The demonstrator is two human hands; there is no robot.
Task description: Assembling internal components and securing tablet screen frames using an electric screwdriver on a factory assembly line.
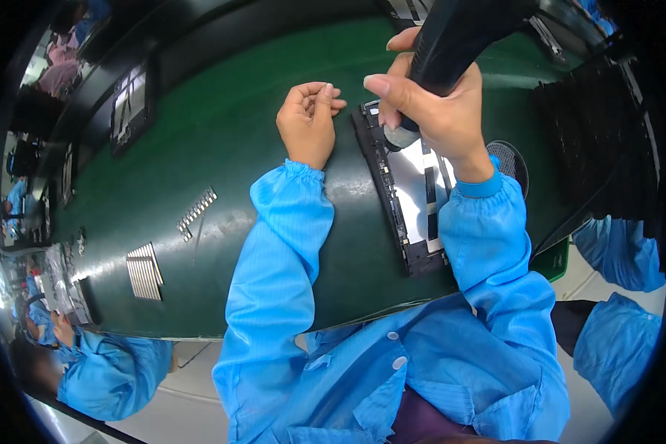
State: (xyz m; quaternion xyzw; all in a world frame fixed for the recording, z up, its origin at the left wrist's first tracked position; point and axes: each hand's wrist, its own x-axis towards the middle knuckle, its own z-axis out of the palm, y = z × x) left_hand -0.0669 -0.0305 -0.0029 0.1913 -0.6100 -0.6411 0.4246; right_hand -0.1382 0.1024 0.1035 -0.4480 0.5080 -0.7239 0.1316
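My right hand point(451, 111) is wrapped round a thick black handheld tool point(462, 37) with a ribbed side and a pale grey, rounded tip. That tip sits over the upper end of a flat electronic panel assembly point(412, 203), which has a silver face, a dark central strip and a black frame with small parts along its left edge. Whether the tip touches the panel I cannot tell. My left hand point(308, 124) hovers or rests left of the panel, its fingers loosely curled with the thumb against them; nothing shows in it.
Further left on the green table point(237, 274) lie a row of small metallic pieces point(197, 213) and a sheet of pale strips point(144, 271). Another panel point(131, 103) stands far left. Right of my wrist is a round mesh item point(510, 164). Dark hanging material point(592, 133) borders the right. Co-workers' blue sleeves point(111, 374) flank me.
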